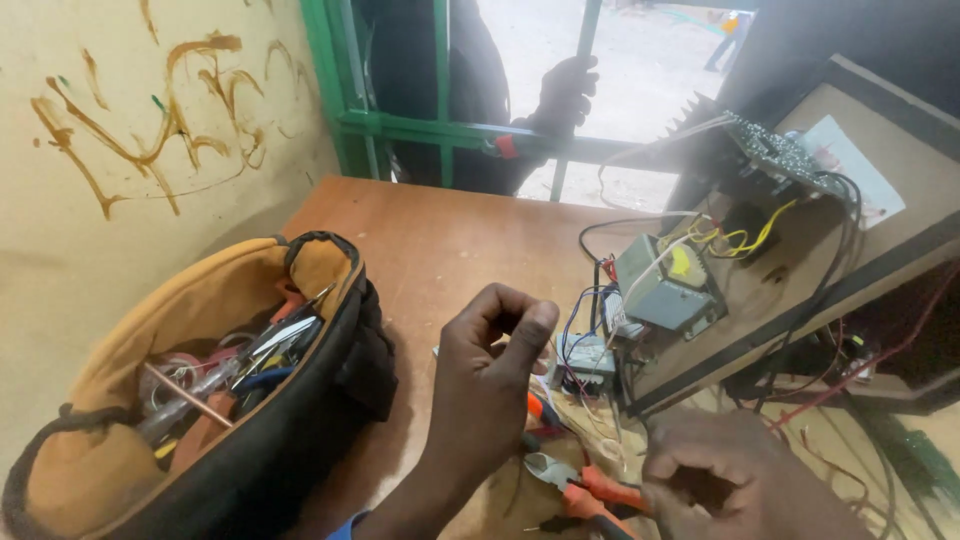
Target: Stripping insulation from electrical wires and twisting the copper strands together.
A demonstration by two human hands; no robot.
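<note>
My left hand (pixel 490 375) is raised over the middle of the brown table (pixel 430 240). Its thumb and forefinger are curled together, and I see nothing between them. My right hand (pixel 730 480) is low at the bottom right, fingers curled in, among thin loose wires; whether it grips one is unclear. Orange-handled pliers (pixel 580 487) lie on the table between my hands. Just beyond my left hand is a small white component (pixel 585 355) with blue and white wires. Behind it, a grey transformer (pixel 665 285) sits on a tilted wooden panel (pixel 790 260).
An open black and tan tool bag (pixel 250 400) full of screwdrivers and pliers fills the left. A circuit board (pixel 780 155) with a heat sink tops the panel. Another person's hand (pixel 565 90) grips a green window grille (pixel 440 130) behind the table. A scrawled wall is on the left.
</note>
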